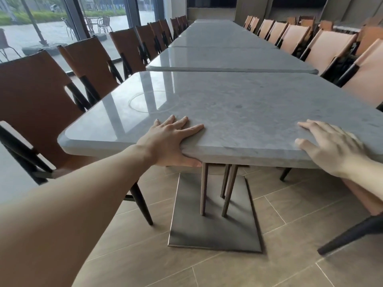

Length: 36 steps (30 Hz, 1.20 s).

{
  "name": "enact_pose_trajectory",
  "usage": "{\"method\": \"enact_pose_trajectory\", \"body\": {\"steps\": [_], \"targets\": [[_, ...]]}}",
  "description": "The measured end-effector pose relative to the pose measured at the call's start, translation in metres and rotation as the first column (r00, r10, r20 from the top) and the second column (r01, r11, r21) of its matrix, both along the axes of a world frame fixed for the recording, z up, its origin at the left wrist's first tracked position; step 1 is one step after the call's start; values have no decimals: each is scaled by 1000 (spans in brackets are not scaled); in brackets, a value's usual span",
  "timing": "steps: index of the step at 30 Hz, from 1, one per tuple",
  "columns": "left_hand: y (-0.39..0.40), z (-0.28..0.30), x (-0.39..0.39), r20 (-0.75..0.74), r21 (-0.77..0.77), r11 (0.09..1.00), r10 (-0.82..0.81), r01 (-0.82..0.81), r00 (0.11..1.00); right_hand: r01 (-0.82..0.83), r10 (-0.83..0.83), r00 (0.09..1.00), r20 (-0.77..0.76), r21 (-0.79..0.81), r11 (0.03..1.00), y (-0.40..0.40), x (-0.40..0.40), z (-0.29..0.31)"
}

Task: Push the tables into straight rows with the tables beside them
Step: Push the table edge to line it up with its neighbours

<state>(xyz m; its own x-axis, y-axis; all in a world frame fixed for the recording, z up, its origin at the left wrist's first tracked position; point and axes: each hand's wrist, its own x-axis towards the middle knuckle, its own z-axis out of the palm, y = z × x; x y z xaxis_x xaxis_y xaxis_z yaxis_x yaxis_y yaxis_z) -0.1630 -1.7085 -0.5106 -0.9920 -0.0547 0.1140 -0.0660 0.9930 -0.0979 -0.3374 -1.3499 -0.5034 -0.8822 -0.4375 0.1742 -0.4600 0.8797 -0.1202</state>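
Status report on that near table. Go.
Left hand and right hand grip near table edge. Skewed against next table. Chairs close alongside.

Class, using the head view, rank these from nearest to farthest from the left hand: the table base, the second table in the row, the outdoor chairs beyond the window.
1. Table base, on the floor below the left hand.
2. Second table, straight ahead.
3. Outdoor chairs, far left, outside.

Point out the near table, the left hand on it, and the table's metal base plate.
near table [238, 104]: head view, bare middle of its grey top.
left hand [170, 139]: head view, back of the hand at the table's near edge.
base plate [213, 230]: head view, flat dark surface on the floor.
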Motion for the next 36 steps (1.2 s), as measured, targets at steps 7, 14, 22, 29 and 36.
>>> {"method": "enact_pose_trajectory", "body": {"steps": [7,14,22,29,36], "targets": [[0,0,1,5,65,997,29,-30,1000,-19,18,999,-39,-24,1000,-1,-1,-2],[1,4,3,39,50,998,39,-41,999,-7,7,1000,-14,-34,999,-4,5,2],[8,6,8,56,63,996,53,-57,997,28,-26,999,29,-88,996,-4,11,2],[59,29,34,279,52,887,429,-459,859,201,-184,968,173,-82,976,-9,44,5],[113,132,61,255,581,667,395,-466,883,-9,-23,952,305,103,995,-52,95,157]]}}
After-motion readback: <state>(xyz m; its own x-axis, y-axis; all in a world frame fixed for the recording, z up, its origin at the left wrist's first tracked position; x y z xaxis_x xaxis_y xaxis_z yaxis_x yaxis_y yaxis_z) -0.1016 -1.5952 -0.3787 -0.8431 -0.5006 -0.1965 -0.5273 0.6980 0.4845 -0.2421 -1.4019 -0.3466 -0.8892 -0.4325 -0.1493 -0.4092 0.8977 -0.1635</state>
